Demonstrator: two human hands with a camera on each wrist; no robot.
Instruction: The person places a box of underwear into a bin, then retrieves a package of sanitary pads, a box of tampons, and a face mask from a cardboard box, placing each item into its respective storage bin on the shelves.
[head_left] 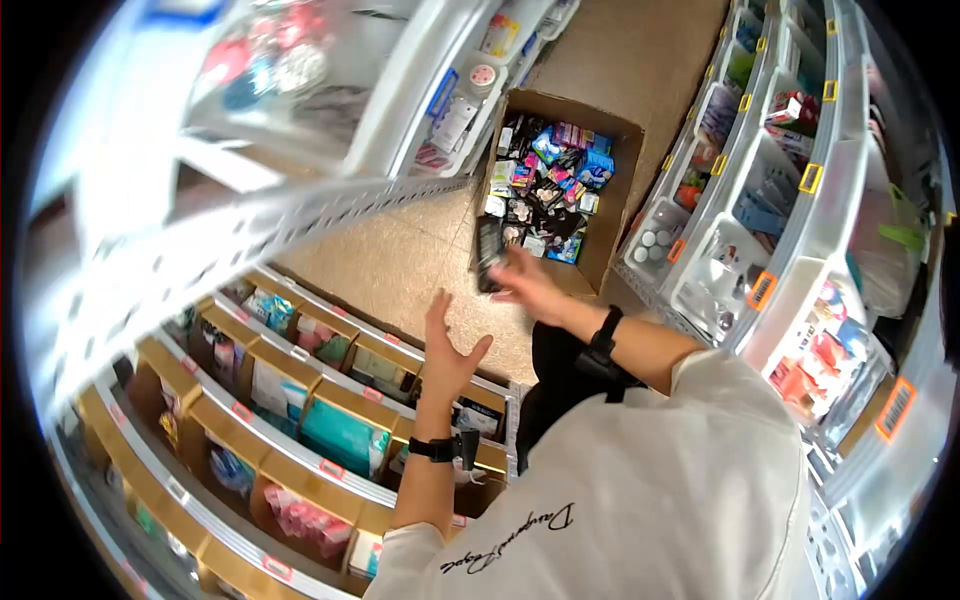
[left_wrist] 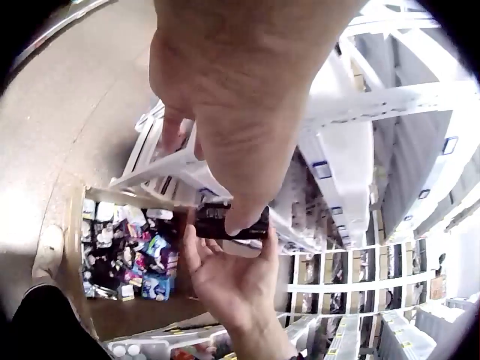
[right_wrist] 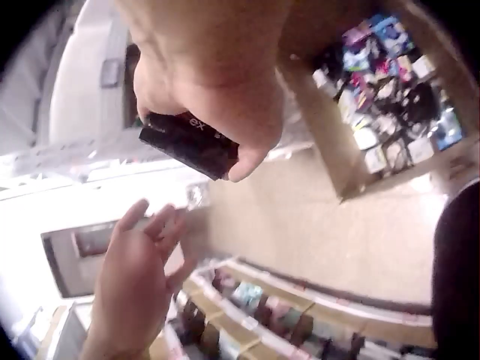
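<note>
My right hand grips a small black box with pale lettering, blurred in the head view. In the right wrist view the black box lies between thumb and fingers. My left hand is held up to its left with fingers spread, apart from the box and holding nothing in the head view. From the left wrist, the thumb overlaps the black box. Just beyond the right hand, an open cardboard carton stands on the floor, filled with many small packets, black, blue, pink and white.
Shelves with cardboard bins of packaged goods run along the lower left. Clear plastic bins line the right side. A white perforated metal shelf edge crosses the upper left. Tan floor shows between them.
</note>
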